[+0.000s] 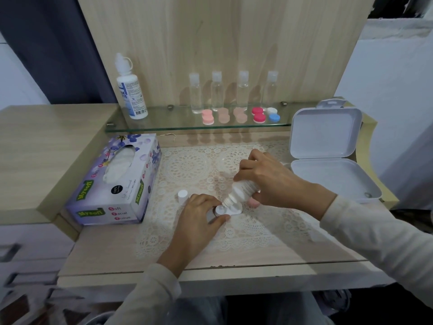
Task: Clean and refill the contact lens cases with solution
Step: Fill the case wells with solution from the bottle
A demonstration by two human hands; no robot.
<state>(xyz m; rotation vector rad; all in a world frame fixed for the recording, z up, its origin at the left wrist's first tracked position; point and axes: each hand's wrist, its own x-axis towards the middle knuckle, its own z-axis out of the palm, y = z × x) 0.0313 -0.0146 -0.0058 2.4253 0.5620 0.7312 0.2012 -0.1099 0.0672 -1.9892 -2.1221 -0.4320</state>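
A white contact lens case [230,210] lies open on the lace mat [234,235] at the desk's middle. My left hand [199,214] pinches its left end between thumb and fingers. My right hand [269,181] grips a small white solution bottle [241,190], tipped down to the left, its nozzle right over the case's left well. The bottle's white cap [182,196] stands on the mat to the left. A pink lid [253,203] shows partly under my right hand.
A tissue box [117,179] lies at left. An open white plastic box [328,158] stands at right. The glass shelf [164,124] behind carries a large solution bottle [132,90], several clear bottles [218,92] and several coloured lens cases [259,114].
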